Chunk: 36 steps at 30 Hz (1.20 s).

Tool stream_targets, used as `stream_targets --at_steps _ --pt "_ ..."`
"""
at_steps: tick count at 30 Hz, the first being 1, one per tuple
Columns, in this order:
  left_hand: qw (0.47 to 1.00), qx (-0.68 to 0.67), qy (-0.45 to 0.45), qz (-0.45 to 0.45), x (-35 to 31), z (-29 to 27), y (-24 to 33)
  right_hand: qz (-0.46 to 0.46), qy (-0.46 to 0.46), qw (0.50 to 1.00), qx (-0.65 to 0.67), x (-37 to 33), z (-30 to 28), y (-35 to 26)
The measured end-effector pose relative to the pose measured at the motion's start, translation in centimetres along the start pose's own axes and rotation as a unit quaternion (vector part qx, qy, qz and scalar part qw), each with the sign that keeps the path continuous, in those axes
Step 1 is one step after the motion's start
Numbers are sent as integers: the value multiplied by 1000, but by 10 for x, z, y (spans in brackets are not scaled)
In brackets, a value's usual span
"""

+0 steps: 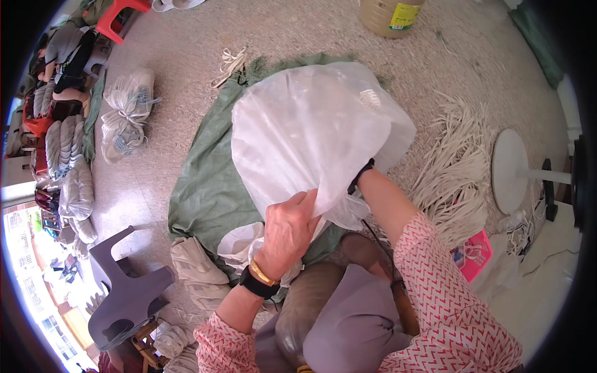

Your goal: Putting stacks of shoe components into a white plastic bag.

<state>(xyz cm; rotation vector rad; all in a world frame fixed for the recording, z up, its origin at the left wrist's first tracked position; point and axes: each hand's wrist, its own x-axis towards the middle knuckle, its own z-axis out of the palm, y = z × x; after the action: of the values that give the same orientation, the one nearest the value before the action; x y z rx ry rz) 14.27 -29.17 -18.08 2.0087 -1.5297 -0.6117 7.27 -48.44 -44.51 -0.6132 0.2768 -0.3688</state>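
Note:
A large translucent white plastic bag (292, 124) spreads over a green woven sheet (205, 180) on the floor in front of me. My left hand (289, 227) is closed on the near edge of the bag, pinching the plastic between thumb and fingers. My right forearm (388, 202) reaches into the bag's right side. Past the black wristband (360, 175), the plastic hides my right hand, so its fingers do not show. White cloth-like material (239, 245) lies just left of my left hand, partly under it.
Pale cords (457, 168) lie heaped to the right, near a round white disc on a stand (509, 171) and a pink basket (476, 255). Wrapped bundles (129, 115) and a grey plastic stool (124, 286) are left. A tan bucket (388, 17) stands far off; a person (65, 62) sits upper left.

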Motion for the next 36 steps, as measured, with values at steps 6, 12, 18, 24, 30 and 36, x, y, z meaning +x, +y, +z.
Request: stream_targets --at_steps 6,12,18,24,30,36 --pt "1000 0 12 -10 1 8 -4 -17 -14 984 175 12 -4 5" --pt "998 18 28 -59 4 0 4 -35 -31 935 351 -24 -24 17" --pt "993 9 103 -62 12 -7 4 -88 217 946 -225 -52 -17 18" --pt "989 3 129 -78 17 -17 5 -83 347 901 -247 -81 19 -28" --pt "986 13 148 -73 27 -28 8 -133 424 700 -559 -103 15 -75" --pt "988 10 136 -65 32 -40 10 -249 330 873 -260 -137 8 -117"
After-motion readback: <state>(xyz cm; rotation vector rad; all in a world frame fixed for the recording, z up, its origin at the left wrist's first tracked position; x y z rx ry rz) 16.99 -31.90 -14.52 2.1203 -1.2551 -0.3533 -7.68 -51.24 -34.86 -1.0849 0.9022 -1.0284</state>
